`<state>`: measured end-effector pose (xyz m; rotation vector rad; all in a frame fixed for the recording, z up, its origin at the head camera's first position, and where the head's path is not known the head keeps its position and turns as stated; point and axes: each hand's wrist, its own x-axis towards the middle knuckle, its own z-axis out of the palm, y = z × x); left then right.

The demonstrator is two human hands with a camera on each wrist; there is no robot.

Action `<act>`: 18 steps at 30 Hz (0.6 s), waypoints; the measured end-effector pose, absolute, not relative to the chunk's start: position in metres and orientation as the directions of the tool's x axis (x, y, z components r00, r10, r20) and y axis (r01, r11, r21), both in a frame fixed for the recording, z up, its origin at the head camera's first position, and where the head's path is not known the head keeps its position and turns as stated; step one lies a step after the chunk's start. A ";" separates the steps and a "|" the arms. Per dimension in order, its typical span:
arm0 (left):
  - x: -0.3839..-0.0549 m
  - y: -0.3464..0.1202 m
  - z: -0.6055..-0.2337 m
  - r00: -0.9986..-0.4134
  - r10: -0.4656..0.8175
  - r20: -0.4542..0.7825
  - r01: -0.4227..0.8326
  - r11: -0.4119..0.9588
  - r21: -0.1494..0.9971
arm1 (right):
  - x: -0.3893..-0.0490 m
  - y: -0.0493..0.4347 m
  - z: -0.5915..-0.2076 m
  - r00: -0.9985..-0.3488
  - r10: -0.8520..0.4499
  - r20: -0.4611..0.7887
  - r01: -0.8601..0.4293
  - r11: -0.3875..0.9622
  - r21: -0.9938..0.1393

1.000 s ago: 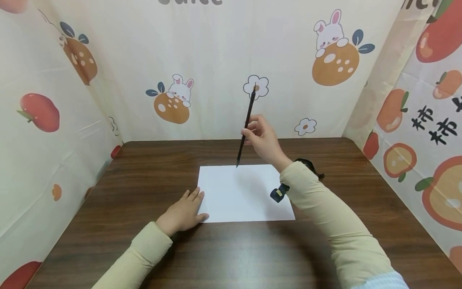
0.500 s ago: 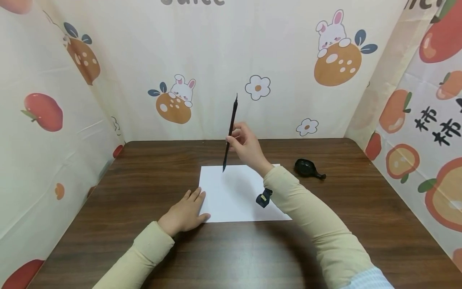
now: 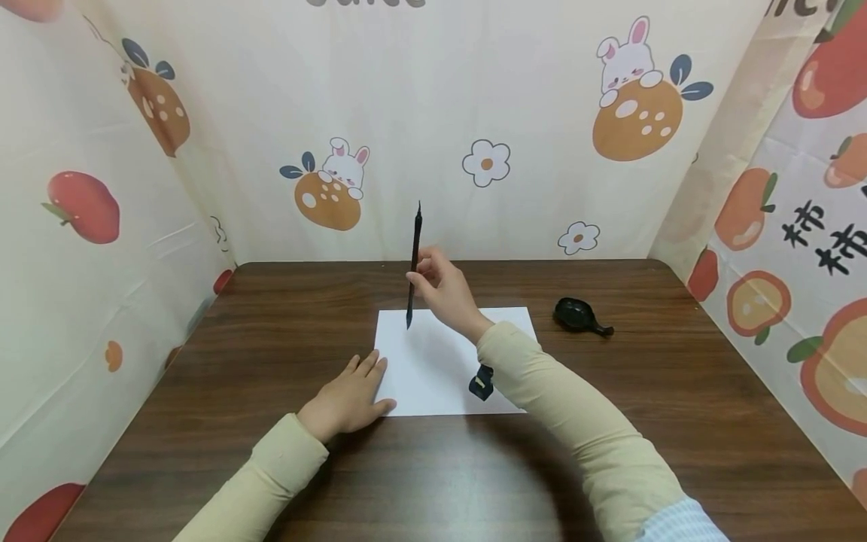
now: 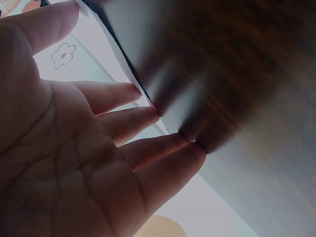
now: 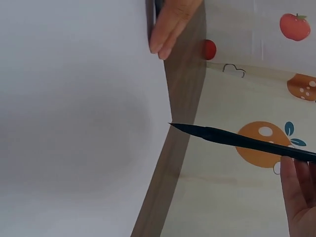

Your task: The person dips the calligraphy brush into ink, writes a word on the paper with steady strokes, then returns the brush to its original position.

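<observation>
A slim black writing brush (image 3: 414, 252) stands nearly upright in my right hand (image 3: 443, 290), pinched between thumb and fingers. Its dark pointed tip hangs over the upper left part of a white sheet of paper (image 3: 433, 376); in the right wrist view the brush (image 5: 237, 139) appears apart from the paper (image 5: 74, 118). My left hand (image 3: 347, 399) rests at the sheet's left edge, fingers extended. Seen from below in the left wrist view, the left hand (image 4: 74, 148) has its fingertips on the table and paper edge. No marks show on the paper.
A small black dish with a spout-like handle (image 3: 579, 315) sits on the brown wooden table (image 3: 433, 474), right of the paper. Behind the table and at both sides hangs a printed fabric curtain (image 3: 406, 75) with fruit and rabbits.
My right hand has moved left and lower with the brush, bringing its tip over the paper's upper left. The black dish has come into full view. My left hand stays at the paper's edge.
</observation>
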<state>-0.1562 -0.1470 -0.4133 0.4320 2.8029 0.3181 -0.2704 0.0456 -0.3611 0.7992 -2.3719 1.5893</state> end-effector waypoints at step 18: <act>-0.158 -0.148 -0.415 -0.911 0.329 -0.247 0.266 0.929 0.259 | -0.263 0.034 -0.378 -0.784 -0.321 0.532 -0.620 0.345 -0.705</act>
